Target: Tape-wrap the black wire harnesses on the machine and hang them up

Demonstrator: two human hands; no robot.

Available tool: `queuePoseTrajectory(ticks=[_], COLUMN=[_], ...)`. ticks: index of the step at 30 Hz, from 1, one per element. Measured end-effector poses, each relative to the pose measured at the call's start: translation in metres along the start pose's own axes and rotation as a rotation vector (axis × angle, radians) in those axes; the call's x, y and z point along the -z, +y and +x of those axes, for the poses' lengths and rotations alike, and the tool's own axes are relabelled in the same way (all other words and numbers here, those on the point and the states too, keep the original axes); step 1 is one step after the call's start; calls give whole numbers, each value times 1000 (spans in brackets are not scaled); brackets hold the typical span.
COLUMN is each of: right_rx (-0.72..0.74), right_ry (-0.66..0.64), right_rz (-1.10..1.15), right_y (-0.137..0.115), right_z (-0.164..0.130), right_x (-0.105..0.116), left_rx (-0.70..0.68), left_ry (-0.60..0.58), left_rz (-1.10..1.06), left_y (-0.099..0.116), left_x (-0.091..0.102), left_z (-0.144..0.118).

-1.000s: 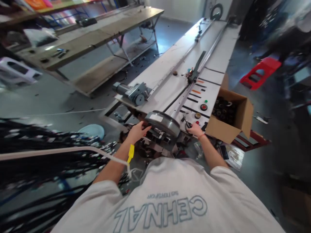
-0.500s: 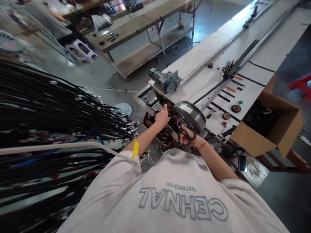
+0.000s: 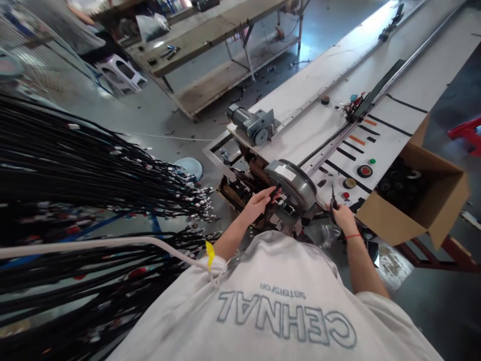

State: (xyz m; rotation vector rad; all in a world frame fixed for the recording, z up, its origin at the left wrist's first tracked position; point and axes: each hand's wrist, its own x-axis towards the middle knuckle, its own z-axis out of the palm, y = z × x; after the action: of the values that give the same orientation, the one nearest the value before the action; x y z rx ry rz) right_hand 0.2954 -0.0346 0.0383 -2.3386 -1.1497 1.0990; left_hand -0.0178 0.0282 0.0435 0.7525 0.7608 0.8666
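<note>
My left hand [image 3: 259, 204] is closed at the near left side of a round dark taping wheel [image 3: 295, 183], its fingers pinched on a short black strip [image 3: 275, 193]. Where the strip runs beyond the fingers I cannot make out. My right hand [image 3: 343, 219] grips black-handled scissors [image 3: 333, 203], with the blades pointing up and away over the table's near edge. A long black cable [image 3: 323, 143] stretches from the wheel along the white table [image 3: 296, 131] to a bunch of wires and connectors [image 3: 353, 106].
Black cable bundles [image 3: 75, 165] with white connectors hang on the left. A cardboard box [image 3: 421, 195] with dark rolls stands at the right. Tape rolls and red and green buttons [image 3: 346, 195] sit on the table. A motor [image 3: 250, 123] is mounted at its corner. Another person [image 3: 75, 30] sits far left.
My right hand has moved right with the scissors, away from the wheel to the table edge. My left hand has come down and right, closer to the wheel's near side.
</note>
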Motion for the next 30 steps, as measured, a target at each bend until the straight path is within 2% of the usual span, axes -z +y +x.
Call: queuePoseTrajectory(ticks=[2, 4, 6, 7, 9, 10, 13, 15, 18, 23, 27, 30], right_rx=[16, 67, 145, 166, 147, 119, 0, -79, -118, -98, -114, -111], right_ry=[72, 101, 161, 218, 354, 411, 458, 413, 381, 392, 370, 353], right_rz=[-272, -385, -388, -382, -384, -395, -424, -418, -411, -417, -415, -398], right_y=[-6, -14, -21, -24, -26, -25, -19, -14, -8, -3, -3, -3], right_z=[15, 29, 48, 60, 90, 106, 149, 167, 177, 176, 175, 174], right_x=[-5, -4, 7, 17, 44, 60, 100, 113, 112, 100, 104, 107], left_rx=[108, 246, 314, 319, 283, 256, 117, -7, -118, -156, -116, -87], left_ry=[10, -7, -68, -107, -132, -109, 34, 135, 268, 317, 340, 378], left_rz=[-92, -84, 87, 245, 657, 867, 1318, 1501, 1722, 1845, 1757, 1662], left_y=[4, 8, 12, 14, 17, 17, 14, 10, 6, 8, 6, -1], left_x=[-4, -9, -17, -22, -34, -40, -53, -57, -56, -56, -56, -42], left_z=[3, 12, 22, 26, 30, 30, 25, 21, 18, 8, -9, -27])
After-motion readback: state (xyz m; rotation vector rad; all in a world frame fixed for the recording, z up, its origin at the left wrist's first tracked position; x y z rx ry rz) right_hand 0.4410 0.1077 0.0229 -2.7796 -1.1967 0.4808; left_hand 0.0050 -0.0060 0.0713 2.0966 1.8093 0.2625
